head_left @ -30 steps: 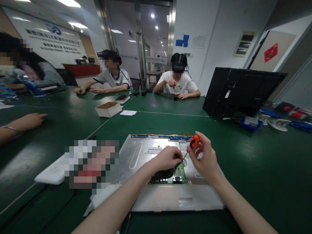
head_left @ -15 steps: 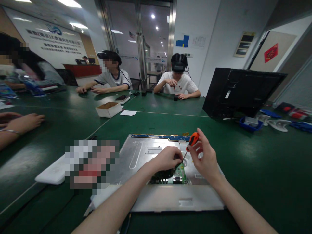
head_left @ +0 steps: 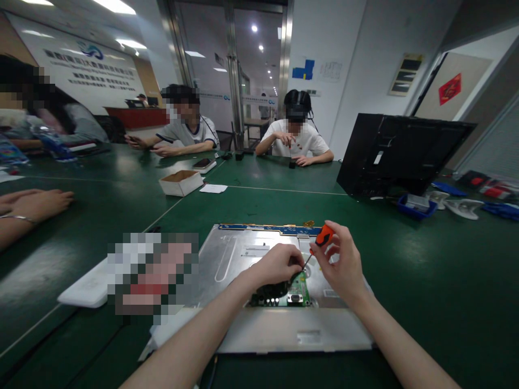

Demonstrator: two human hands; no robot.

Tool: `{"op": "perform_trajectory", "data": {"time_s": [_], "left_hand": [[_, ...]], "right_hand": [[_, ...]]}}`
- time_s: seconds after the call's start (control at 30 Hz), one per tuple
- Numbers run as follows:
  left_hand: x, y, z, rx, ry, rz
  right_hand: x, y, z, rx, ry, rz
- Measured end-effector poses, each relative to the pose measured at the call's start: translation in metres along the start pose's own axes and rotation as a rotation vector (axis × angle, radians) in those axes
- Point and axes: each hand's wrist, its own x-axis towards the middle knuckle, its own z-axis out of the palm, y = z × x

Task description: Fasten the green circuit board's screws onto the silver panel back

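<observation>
A silver metal display panel (head_left: 275, 329) lies flat in front of me, with a blue circuit strip (head_left: 259, 229) along its far edge. On its middle sits a green circuit board (head_left: 302, 283), partly covered by my left hand and a dark part beneath it. My right hand (head_left: 340, 259) grips the orange and black handle of a screwdriver (head_left: 324, 236), whose thin shaft slants down-left to the board. Close to the screwdriver's tip, my left hand (head_left: 281, 263) has its fingers pinched together; what they hold, if anything, is hidden.
Left of the panel lies a white flat object (head_left: 87, 289), partly blurred out. Beyond are an open white box (head_left: 181, 182), a paper (head_left: 213, 188) and a phone (head_left: 203, 162). A black monitor casing (head_left: 397, 151) and blue tray (head_left: 417, 205) stand right. Other people sit around the table.
My right hand's fingers have shifted on the screwdriver handle, which now sits slightly lower and more to the right. My left hand stays in place.
</observation>
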Motion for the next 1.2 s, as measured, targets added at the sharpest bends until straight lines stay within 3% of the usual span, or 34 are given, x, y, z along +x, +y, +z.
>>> {"op": "perform_trajectory", "data": {"time_s": [0.3,0.6,0.83,1.2], "left_hand": [[0.0009,-0.0004,0.0000,0.021,0.005,0.003],[-0.0009,0.0009,-0.0005,0.020,0.002,0.014],[-0.0008,0.0013,-0.0008,0.018,0.000,0.001],[-0.0006,0.0029,-0.0019,0.031,-0.007,0.005]], "right_hand": [[-0.0026,-0.0014,0.0002,0.015,-0.063,0.026],[-0.0008,0.0032,0.0001,0.009,0.011,-0.032],[0.0010,-0.0023,-0.0011,0.022,-0.055,-0.052],[-0.0042,0.0054,0.0023,0.039,0.027,0.055]]}}
